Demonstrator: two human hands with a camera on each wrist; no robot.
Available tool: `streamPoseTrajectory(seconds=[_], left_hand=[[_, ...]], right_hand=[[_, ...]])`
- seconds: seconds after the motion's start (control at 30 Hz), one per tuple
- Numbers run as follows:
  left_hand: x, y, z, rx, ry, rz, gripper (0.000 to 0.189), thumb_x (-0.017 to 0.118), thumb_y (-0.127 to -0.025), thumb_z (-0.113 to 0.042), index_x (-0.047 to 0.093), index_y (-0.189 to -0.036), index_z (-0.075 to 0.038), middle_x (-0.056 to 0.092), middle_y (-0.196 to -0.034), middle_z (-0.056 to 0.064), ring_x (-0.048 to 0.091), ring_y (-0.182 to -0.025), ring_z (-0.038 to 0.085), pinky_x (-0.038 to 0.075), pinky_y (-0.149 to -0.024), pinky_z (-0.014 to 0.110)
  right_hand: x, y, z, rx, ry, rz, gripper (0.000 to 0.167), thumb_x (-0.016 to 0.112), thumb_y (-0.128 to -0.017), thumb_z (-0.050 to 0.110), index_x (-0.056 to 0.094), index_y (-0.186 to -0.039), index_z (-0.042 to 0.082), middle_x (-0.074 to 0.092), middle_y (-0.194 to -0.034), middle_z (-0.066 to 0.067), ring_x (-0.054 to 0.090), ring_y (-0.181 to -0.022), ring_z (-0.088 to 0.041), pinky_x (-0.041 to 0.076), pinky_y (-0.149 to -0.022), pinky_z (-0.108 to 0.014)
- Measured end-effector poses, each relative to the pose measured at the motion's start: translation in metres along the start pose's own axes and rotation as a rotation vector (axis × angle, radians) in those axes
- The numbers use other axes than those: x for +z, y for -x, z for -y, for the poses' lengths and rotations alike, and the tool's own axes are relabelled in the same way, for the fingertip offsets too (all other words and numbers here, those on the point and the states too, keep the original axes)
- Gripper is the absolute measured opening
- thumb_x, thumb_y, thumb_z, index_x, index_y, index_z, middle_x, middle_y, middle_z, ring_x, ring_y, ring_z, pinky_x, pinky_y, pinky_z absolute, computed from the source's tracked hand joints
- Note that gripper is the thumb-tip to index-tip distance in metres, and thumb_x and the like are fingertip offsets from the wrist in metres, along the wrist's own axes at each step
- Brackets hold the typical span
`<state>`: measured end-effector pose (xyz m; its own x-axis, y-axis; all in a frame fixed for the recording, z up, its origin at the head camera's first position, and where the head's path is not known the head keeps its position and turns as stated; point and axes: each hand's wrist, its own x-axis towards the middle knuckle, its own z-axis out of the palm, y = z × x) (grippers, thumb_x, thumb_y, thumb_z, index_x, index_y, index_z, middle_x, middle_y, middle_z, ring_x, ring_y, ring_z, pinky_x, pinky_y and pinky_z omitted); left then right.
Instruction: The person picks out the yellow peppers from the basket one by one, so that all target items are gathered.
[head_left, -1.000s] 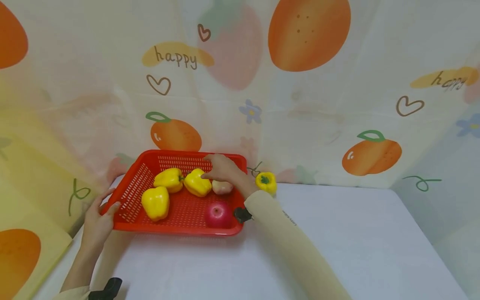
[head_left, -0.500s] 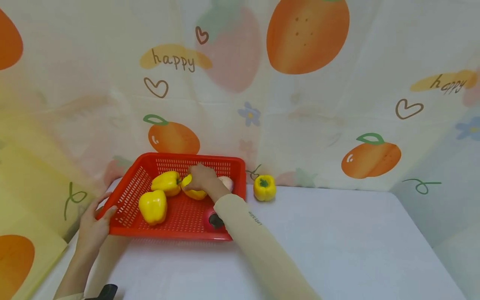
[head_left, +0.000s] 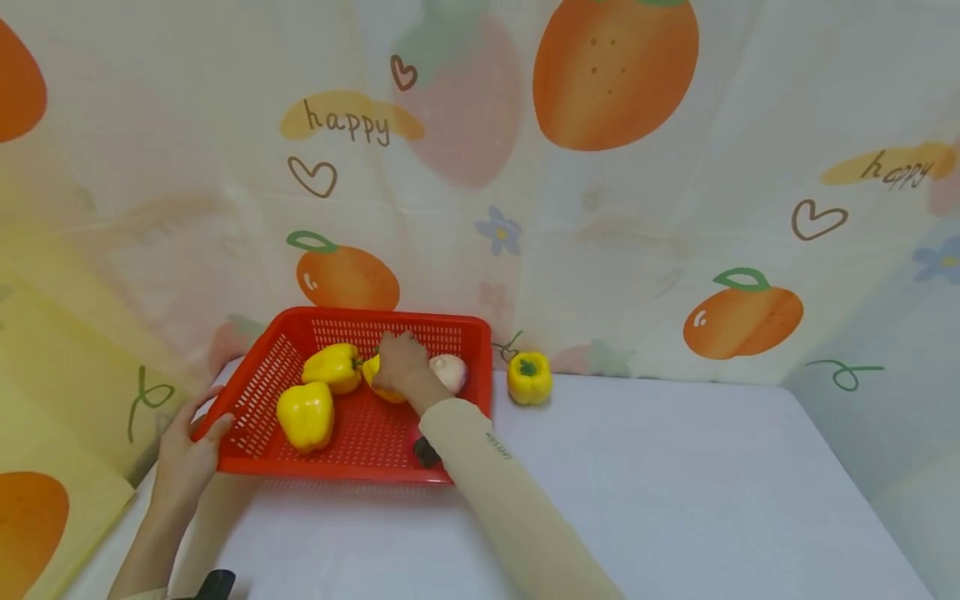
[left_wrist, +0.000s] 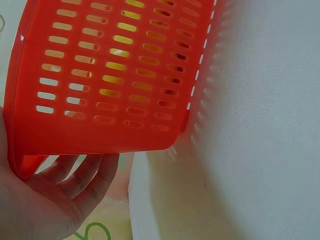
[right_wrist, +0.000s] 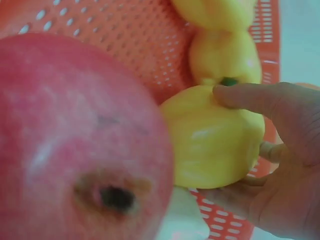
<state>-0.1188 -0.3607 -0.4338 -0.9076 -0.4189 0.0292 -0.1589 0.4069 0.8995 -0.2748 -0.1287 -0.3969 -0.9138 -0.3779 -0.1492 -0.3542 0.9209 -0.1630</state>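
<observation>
Pinching: right grip point(head_left: 405, 364), yellow pepper point(right_wrist: 215, 140) between thumb and fingers
Holding: left grip point(head_left: 186, 457), red basket point(head_left: 322, 473) by its rim
Pale bulb point(head_left: 450, 372): just right of right grip

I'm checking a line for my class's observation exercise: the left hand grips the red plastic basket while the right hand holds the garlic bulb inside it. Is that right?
Not quite: the right hand holds a yellow bell pepper there, as the right wrist view shows. The left hand does grip the red plastic basket.
</observation>
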Motion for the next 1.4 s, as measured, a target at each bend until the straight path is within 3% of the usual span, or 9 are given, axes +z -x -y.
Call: streamPoseTrajectory(seconds=[0.13, 0.2, 0.37, 0.47, 0.83, 1.07, 1.4], left_hand=[[0.0, -0.002, -0.002, 0.008, -0.001, -0.007, 0.055, 0.05, -0.102, -0.024, 0.033, -0.153, -0.015, 0.043, -0.135, 0.032, 0.05, -0.079, -0.012, 0.049, -0.064, 0.01], [0.0, -0.002, -0.002, 0.008, 0.0, -0.008, 0.055, 0.05, -0.102, -0.024, 0.033, -0.153, -0.015, 0.043, -0.134, 0.032, 0.051, -0.078, -0.012, 0.049, -0.064, 0.011], [0.0, 0.0, -0.003, -0.008, -0.003, -0.003, 0.054, 0.05, -0.102, -0.023, 0.033, -0.154, -0.016, 0.041, -0.135, 0.032, 0.051, -0.078, -0.012, 0.049, -0.064, 0.011], [-0.001, 0.001, -0.004, -0.011, -0.009, -0.005, 0.055, 0.05, -0.102, -0.024, 0.033, -0.154, -0.016, 0.041, -0.136, 0.032, 0.049, -0.077, -0.013, 0.048, -0.064, 0.009], [0.0, 0.001, -0.002, -0.024, -0.001, -0.008, 0.055, 0.049, -0.102, -0.025, 0.032, -0.154, -0.016, 0.04, -0.137, 0.031, 0.049, -0.077, -0.013, 0.048, -0.064, 0.01], [0.0, 0.001, -0.005, -0.031, -0.02, -0.006, 0.056, 0.049, -0.102, -0.027, 0.031, -0.154, -0.016, 0.038, -0.14, 0.032, 0.047, -0.076, -0.013, 0.047, -0.063, 0.008], [0.0, -0.001, -0.006, -0.086, -0.052, -0.001, 0.057, 0.047, -0.103, -0.029, 0.028, -0.156, -0.018, 0.036, -0.144, 0.03, 0.049, -0.084, -0.002, 0.046, -0.063, 0.008]], right_hand=[[-0.011, 0.006, -0.003, 0.022, -0.032, -0.027, 0.075, 0.074, -0.082, 0.042, 0.044, -0.146, 0.017, 0.052, -0.134, -0.007, 0.051, -0.119, -0.022, 0.048, -0.095, -0.036], [-0.017, 0.011, -0.004, 0.01, -0.033, -0.043, 0.068, 0.075, -0.08, 0.04, 0.05, -0.139, 0.02, 0.054, -0.131, -0.003, 0.05, -0.118, -0.021, 0.047, -0.095, -0.036], [-0.032, 0.024, -0.002, -0.039, -0.083, -0.081, 0.049, 0.08, -0.076, 0.035, 0.061, -0.12, 0.022, 0.059, -0.116, 0.003, 0.047, -0.101, -0.017, 0.045, -0.082, -0.032], [-0.042, 0.032, 0.0, -0.071, -0.127, -0.101, 0.047, 0.082, -0.075, 0.033, 0.063, -0.116, 0.022, 0.06, -0.111, 0.005, 0.045, -0.095, -0.015, 0.043, -0.077, -0.029], [-0.066, 0.051, -0.017, -0.128, -0.4, -0.122, 0.052, 0.085, -0.076, 0.024, 0.06, -0.121, 0.014, 0.061, -0.113, 0.003, 0.054, -0.097, -0.012, 0.049, -0.082, -0.022], [-0.069, 0.066, -0.039, -0.183, -0.434, -0.198, 0.056, 0.082, -0.078, 0.039, 0.057, -0.122, 0.014, 0.062, -0.114, 0.004, 0.054, -0.097, -0.01, 0.049, -0.082, -0.021], [-0.074, 0.079, -0.062, -0.179, -0.465, -0.247, 0.055, 0.084, -0.077, 0.024, 0.056, -0.123, 0.01, 0.06, -0.115, -0.001, 0.054, -0.096, -0.014, 0.048, -0.083, -0.024]])
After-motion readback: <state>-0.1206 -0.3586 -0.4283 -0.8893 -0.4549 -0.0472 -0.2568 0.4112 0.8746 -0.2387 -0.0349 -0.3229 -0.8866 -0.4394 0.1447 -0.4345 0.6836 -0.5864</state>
